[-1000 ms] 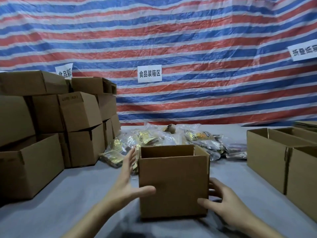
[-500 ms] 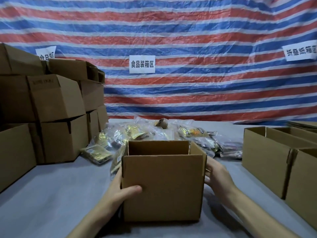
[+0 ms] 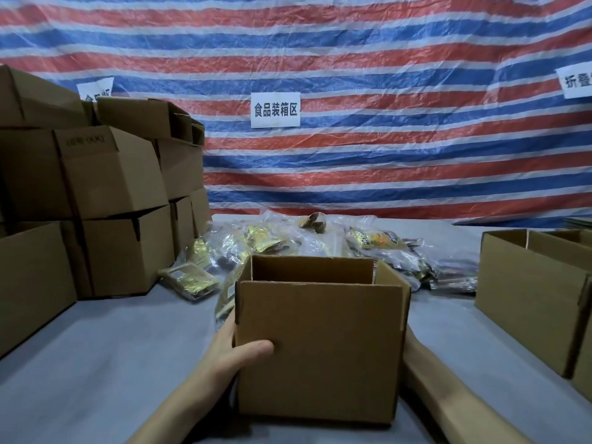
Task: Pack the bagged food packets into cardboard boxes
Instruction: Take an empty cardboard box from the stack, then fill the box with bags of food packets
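- Cardboard box stands open on table.
- Left hand grips its left side, thumb in front.
- Right hand is hidden behind it; I cannot tell its grip.

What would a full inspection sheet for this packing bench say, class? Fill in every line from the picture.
Surface: grey table.
Job's things: open box upright mid-table, contents not visible; bagged food packets heaped behind it.
Clutter: stacked boxes left; open-topped boxes right.
Grippers: left hand grips the open box's left side, thumb on front; right hand hidden behind it, forearm showing.
Cables: nothing seen.
Surroundings: striped tarp backdrop, paper signs.
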### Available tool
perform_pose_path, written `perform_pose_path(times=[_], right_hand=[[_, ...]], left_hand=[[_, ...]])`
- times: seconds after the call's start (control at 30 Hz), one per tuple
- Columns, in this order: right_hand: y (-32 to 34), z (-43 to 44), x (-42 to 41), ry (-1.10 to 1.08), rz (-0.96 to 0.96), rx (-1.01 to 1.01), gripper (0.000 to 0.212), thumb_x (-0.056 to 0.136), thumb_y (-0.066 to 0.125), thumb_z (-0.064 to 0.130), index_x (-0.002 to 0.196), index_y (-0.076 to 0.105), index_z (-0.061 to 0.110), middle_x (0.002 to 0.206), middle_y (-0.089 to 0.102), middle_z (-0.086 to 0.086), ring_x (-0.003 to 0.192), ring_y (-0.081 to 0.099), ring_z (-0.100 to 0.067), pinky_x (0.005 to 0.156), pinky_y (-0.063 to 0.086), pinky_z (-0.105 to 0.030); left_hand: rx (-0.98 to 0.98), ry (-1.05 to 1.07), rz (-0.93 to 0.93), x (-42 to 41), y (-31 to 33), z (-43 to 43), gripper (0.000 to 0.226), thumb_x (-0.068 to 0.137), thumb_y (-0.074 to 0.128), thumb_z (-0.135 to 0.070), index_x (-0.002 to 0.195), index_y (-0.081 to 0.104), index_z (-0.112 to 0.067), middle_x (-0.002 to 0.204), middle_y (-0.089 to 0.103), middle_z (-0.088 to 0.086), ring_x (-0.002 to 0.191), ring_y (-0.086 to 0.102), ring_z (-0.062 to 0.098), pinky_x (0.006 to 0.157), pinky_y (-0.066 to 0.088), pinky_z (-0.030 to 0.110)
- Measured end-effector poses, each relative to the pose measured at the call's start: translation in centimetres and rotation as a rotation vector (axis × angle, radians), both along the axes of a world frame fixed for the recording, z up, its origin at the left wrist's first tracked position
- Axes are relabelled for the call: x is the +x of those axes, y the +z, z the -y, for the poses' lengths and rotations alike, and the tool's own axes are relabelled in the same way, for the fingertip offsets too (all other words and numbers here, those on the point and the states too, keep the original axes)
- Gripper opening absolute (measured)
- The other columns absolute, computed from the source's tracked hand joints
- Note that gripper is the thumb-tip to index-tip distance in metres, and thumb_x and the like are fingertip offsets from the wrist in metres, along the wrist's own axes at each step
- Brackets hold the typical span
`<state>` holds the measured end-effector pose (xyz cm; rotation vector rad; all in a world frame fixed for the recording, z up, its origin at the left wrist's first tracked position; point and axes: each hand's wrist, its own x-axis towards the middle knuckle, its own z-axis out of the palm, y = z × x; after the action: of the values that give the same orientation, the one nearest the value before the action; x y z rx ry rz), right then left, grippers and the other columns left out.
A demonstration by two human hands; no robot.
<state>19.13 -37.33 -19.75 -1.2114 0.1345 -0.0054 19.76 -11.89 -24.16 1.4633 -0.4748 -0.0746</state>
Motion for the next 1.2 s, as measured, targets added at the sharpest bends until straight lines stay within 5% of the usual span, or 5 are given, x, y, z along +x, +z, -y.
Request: perform_pose_path(times=[0.1, 0.37, 0.6, 0.77, 1.2], right_hand=[[0.1, 0.3, 0.3, -0.008, 0.044, 0.035, 0.048, 0.103, 0.048, 0.009, 0.059, 0.066, 0.007, 0.051, 0.061, -0.006, 0.041, 0.06, -0.015, 0.039, 0.047, -0.022], [1.0, 4.0, 0.7, -0.159, 0.295, 0.42, 0.035, 0.093, 0.056, 0.005, 0.125, 0.065, 0.016, 0.14, 0.061, -0.012, 0.133, 0.054, -0.027, 0.12, 0.031, -0.048], [-2.4, 4.5, 1.7, -0.333, 0.226, -0.317, 0.065, 0.076, 0.062, -0.022, 0.131, 0.059, 0.012, 0.103, 0.073, -0.005, 0.085, 0.072, -0.012, 0.066, 0.06, -0.025], [-2.9, 3.5, 1.3, -0.256, 0.256, -0.607, 0.049, 0.088, 0.063, -0.004, 0.055, 0.072, 0.031, 0.053, 0.067, 0.006, 0.051, 0.065, -0.001, 0.043, 0.043, -0.014], [0.0, 1.6, -0.7, -0.494, 0.615, -0.298, 0.009, 0.085, 0.076, 0.024, 0.091, 0.07, 0.028, 0.084, 0.073, 0.009, 0.083, 0.07, -0.014, 0.069, 0.062, -0.031]], left_hand=[[-0.01, 0.033, 0.023, -0.3, 0.0, 0.2, 0.112, 0.037, 0.096, -0.061, 0.132, 0.055, -0.018, 0.119, 0.075, 0.007, 0.108, 0.072, 0.026, 0.079, 0.06, 0.029], [-0.012, 0.065, 0.02, -0.9, 0.2, 0.3, 0.11, 0.035, 0.097, -0.061, 0.129, 0.057, -0.018, 0.116, 0.075, 0.006, 0.105, 0.073, 0.024, 0.077, 0.06, 0.028], [0.006, 0.069, 0.041, -0.6, -0.3, 0.1, 0.087, 0.051, 0.087, -0.041, 0.129, 0.056, -0.016, 0.115, 0.076, 0.004, 0.103, 0.074, 0.021, 0.076, 0.06, 0.025], [0.033, 0.055, 0.067, -0.6, -0.7, 0.0, 0.084, 0.054, 0.083, -0.037, 0.13, 0.055, -0.014, 0.115, 0.076, 0.003, 0.103, 0.074, 0.018, 0.076, 0.059, 0.023], [0.035, -0.005, 0.078, -1.6, -0.2, 0.5, 0.09, 0.059, 0.084, -0.034, 0.138, 0.048, -0.013, 0.122, 0.072, 0.001, 0.11, 0.07, 0.018, 0.084, 0.057, 0.026]])
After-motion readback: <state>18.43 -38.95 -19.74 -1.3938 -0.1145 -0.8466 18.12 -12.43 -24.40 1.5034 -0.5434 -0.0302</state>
